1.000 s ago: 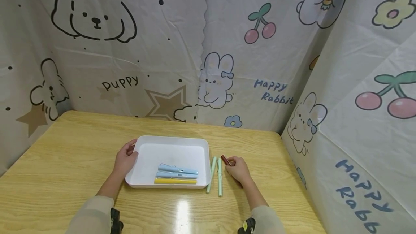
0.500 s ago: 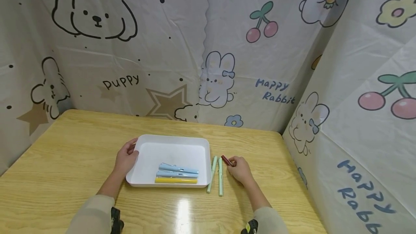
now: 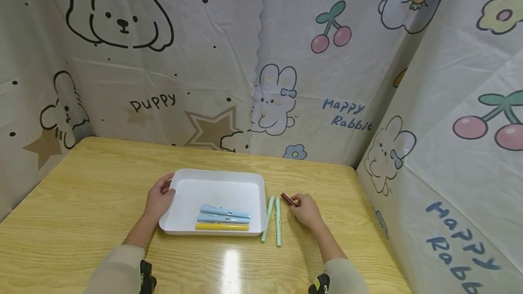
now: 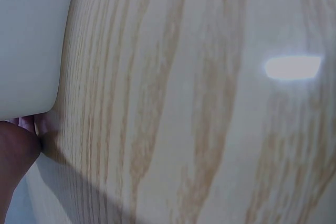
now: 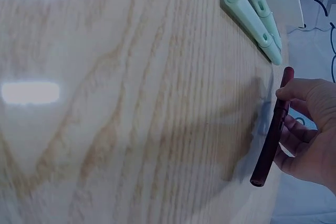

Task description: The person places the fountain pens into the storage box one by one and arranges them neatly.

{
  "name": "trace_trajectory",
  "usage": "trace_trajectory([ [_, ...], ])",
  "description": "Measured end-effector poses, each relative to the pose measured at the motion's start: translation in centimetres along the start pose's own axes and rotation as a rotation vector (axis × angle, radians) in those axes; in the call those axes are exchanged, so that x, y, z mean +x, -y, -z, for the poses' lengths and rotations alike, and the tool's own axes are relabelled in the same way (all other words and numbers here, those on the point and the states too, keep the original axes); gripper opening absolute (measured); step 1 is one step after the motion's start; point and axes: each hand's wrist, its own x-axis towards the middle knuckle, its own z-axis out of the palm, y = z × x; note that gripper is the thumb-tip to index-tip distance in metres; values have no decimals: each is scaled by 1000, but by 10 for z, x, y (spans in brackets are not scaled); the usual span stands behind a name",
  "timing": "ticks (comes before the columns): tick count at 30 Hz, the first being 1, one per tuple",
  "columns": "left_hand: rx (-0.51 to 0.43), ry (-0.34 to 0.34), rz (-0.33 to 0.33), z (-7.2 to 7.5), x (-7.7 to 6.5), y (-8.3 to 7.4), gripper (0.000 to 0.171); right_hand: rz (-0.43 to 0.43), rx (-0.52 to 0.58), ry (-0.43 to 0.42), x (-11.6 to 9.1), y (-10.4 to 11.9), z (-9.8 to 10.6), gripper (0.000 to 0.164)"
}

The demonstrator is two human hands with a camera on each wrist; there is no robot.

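Observation:
In the head view, my left hand (image 3: 159, 201) grips the left side of a white tray (image 3: 216, 180), thumb over the rim. Light blue pens (image 3: 224, 212) and a yellow pen (image 3: 222, 226) lie in the tray's front part. My right hand (image 3: 306, 211) pinches a dark red pen (image 3: 288, 199) between thumb and fingers, to the right of two light green pens (image 3: 278, 222). The right wrist view shows the red pen (image 5: 271, 140) tilted, with both ends sticking out of the hand (image 5: 310, 135). Only part of the left hand (image 4: 16, 148) shows in the left wrist view, beside a tray corner.
The wooden table (image 3: 102, 180) reaches back to a printed cloth (image 3: 204, 71) that hangs behind it. Another cloth panel (image 3: 461, 171) borders the table on the right. The green pens lie close against the tray's right side.
My right hand has shifted slightly right with the red pen, away from the green pens. The left hand keeps its grip on the tray. The head view has drifted a little.

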Motion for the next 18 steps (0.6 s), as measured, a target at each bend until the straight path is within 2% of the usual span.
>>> trace_trajectory([
  [12,0,2,4,0,-1,-2,53,13,8,-7,1,8,10,29],
  [18,-6,9,14,0,0,-1,53,12,30,16,2,14,15,30],
])
